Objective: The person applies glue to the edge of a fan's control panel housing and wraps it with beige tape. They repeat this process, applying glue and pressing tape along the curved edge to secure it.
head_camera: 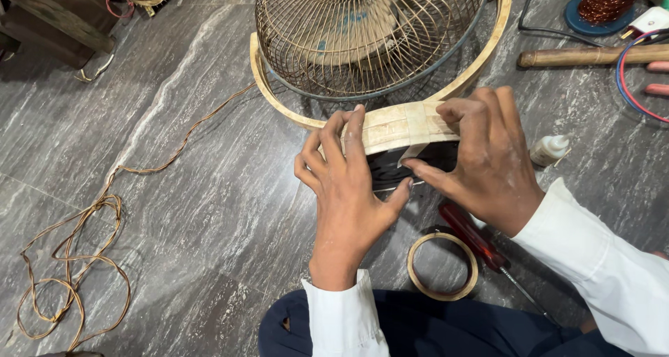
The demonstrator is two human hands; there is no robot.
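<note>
The left hand [346, 190] and right hand [481, 158] both grip the taped section [401, 125] of the cream rim [279, 99] around the fan guard [362, 36], fingers over the top and thumbs beneath. The guard lies on the floor [209, 190]. A tape roll [412, 273] and screwdriver [474, 237] lie just beside the wrists.

To your left the grey marble floor [195, 120] lies open, crossed only by a loose tangle of copper wire [70, 259]. Ahead, the round wire fan cage [362, 36] blocks the way. On your right, a red-handled screwdriver [470, 235], a roll of tape [442, 266] and a small white bottle [549, 149] crowd the floor.
</note>
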